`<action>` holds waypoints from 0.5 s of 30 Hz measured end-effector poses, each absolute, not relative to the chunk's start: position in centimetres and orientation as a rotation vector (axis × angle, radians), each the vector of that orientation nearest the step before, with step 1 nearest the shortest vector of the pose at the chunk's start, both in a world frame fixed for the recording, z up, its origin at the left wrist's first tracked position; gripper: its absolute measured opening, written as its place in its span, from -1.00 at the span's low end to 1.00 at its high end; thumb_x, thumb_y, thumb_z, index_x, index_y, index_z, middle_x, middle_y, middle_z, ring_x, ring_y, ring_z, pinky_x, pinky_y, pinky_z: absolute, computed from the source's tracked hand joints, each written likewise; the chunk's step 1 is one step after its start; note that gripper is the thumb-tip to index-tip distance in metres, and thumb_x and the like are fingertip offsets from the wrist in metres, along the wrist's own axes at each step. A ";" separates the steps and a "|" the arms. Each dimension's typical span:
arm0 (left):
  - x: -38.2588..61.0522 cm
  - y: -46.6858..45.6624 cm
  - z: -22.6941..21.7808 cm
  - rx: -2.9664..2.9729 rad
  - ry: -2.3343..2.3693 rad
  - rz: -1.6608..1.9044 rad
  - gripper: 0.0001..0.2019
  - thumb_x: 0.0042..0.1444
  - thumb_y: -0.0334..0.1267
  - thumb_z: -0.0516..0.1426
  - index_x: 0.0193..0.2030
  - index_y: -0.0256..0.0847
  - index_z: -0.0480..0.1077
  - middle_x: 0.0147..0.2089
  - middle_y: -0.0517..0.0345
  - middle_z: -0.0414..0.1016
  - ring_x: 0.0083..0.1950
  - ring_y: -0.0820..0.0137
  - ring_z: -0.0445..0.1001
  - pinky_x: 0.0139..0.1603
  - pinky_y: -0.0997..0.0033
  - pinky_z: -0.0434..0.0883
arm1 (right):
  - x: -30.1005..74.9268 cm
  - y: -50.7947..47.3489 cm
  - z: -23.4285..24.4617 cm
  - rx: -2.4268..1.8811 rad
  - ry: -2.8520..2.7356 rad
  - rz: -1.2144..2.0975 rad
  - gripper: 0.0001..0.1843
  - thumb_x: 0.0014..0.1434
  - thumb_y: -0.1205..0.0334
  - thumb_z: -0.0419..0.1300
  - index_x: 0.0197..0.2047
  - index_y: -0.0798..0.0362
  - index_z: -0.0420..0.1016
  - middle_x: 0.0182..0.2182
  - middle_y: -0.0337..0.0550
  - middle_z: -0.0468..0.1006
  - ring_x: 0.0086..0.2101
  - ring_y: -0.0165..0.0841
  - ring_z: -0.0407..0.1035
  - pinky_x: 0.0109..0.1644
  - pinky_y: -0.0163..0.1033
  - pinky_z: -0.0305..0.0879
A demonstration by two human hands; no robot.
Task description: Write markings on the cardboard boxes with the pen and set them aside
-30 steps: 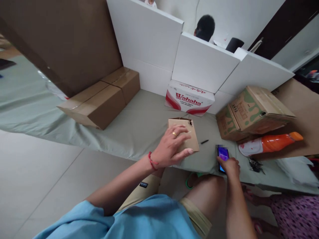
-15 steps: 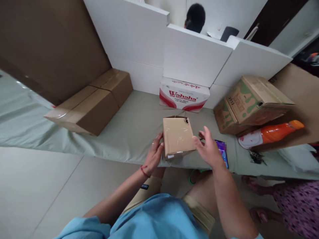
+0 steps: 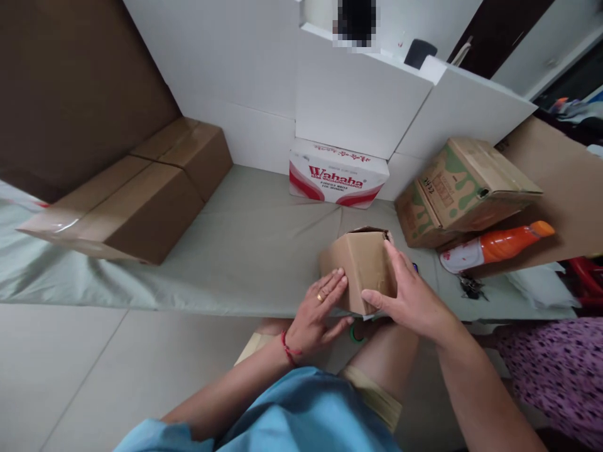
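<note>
- The carton [image 3: 370, 267] is set at the table's near edge, between both hands.
- Its left side is met by the flattened fingers of the left hand [image 3: 320, 311]; nothing is clenched there, and the thumb is stretched out below.
- Its right part is grasped by the right hand [image 3: 409, 295], with the thumb laid on the upper face and the fingers curled over the right side.
- The torn end is pointed away from the body, towards the Wahaha box [image 3: 339, 176]; the slightly longer axis is run roughly front to back, and the left side is tipped into view.
- Half a second ago the carton was laid flatter and farther left, and was not touched by the right hand.
- The phone [image 3: 415, 268], plainly seen then, is now almost wholly hidden.
- Farther right, the bottle [image 3: 497, 247] is laid beside the keys [image 3: 471, 287].
</note>
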State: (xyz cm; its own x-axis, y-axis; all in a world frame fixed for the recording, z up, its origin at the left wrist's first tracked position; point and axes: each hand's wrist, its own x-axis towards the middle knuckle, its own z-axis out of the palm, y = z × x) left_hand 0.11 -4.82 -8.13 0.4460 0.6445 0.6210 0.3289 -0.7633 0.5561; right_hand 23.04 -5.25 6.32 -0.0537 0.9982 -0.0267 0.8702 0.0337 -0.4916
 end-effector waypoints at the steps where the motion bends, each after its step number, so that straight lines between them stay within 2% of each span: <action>1: 0.5 -4.9 -8.2 2.389 0.792 1.240 -0.13 0.43 -0.04 0.19 0.72 -0.10 -0.15 0.58 -0.31 0.29 0.65 0.03 0.22 0.53 -0.13 0.40 | 23.3 -5.2 6.4 -1.916 -1.996 0.523 0.23 0.20 -0.32 0.36 0.67 -0.01 -0.12 0.56 0.26 0.15 0.53 0.07 0.10 0.54 0.32 0.17; 6: 2.2 -5.6 -8.5 2.547 0.673 1.220 -0.31 0.41 -0.31 0.16 0.63 -0.01 0.12 0.46 -0.04 0.51 0.72 0.11 0.05 0.67 -0.18 0.07 | 24.3 -5.1 7.2 -2.057 -1.974 0.481 0.36 0.05 -0.31 0.45 0.68 0.01 -0.11 0.51 0.31 0.23 0.47 0.15 0.21 0.47 0.32 0.27; 9: 2.6 -5.6 -8.5 2.548 0.556 1.206 -0.32 0.42 -0.36 0.13 0.62 0.02 0.13 0.45 0.04 0.52 0.70 0.21 0.11 0.72 -0.11 -0.07 | 25.6 -5.8 7.6 -2.085 -1.920 0.544 0.35 0.03 -0.26 0.45 0.69 0.01 -0.09 0.51 0.28 0.24 0.46 0.12 0.23 0.48 0.28 0.25; 11: 2.4 -5.4 -8.8 2.527 0.501 1.179 -0.34 0.43 -0.34 0.12 0.62 -0.01 0.12 0.50 -0.02 0.47 0.69 0.21 0.14 0.71 -0.09 0.01 | 27.3 -6.4 7.7 -2.076 -1.827 0.593 0.36 0.00 -0.22 0.46 0.69 -0.03 -0.09 0.49 0.23 0.28 0.43 0.11 0.27 0.47 0.25 0.28; 15: 0.0 -4.8 -10.4 2.443 0.660 1.093 -0.41 0.43 -0.33 0.12 0.56 -0.08 0.21 0.61 -0.23 0.25 0.68 0.07 0.17 0.52 -0.09 0.39 | 32.0 -6.0 6.5 -2.032 -1.559 0.453 0.38 -0.01 -0.26 0.50 0.67 -0.06 -0.09 0.38 0.18 0.42 0.30 0.10 0.41 0.38 0.26 0.37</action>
State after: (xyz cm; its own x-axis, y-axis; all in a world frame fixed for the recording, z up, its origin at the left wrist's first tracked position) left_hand -0.02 -4.80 -10.39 0.5867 0.5577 0.5872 0.2596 -0.8163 0.5160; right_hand 32.01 -5.99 6.46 0.2761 0.9595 0.0556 0.7801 -0.1899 -0.5961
